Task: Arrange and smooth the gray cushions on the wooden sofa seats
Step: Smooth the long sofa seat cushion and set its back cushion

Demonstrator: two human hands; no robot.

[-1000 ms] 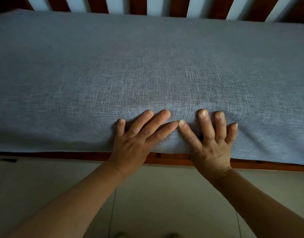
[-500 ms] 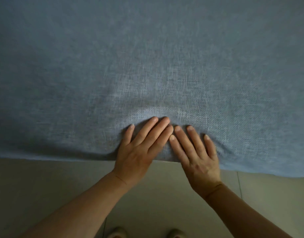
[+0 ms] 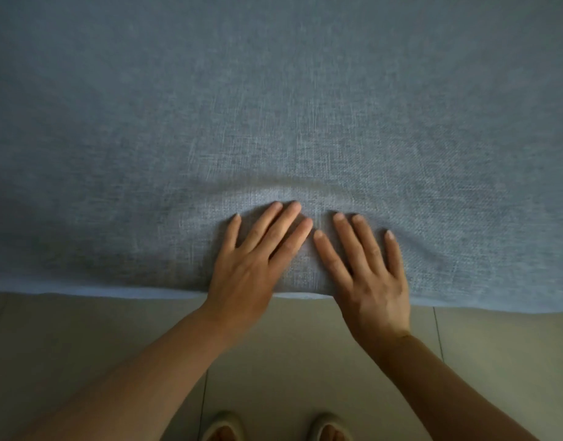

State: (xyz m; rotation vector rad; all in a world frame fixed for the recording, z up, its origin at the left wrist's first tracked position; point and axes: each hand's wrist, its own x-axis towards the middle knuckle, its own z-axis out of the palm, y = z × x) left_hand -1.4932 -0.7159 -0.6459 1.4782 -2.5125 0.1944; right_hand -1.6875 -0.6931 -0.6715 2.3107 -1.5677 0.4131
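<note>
I see both hands, left hand (image 3: 245, 275) and right hand (image 3: 374, 281), spread flat pressing the cushion (image 3: 273, 106); one bulge left, smoothing seems unfinished.

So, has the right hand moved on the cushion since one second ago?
Yes. The right hand has uncurled: its fingers now lie flat on the gray cushion, its palm over the near edge. The camera moved too, so any sideways shift is uncertain.

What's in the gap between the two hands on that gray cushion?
Only bare fabric. In the head view, the left hand and right hand press flat on the gray cushion near its front edge, with a narrow strip of cloth between them.
</note>
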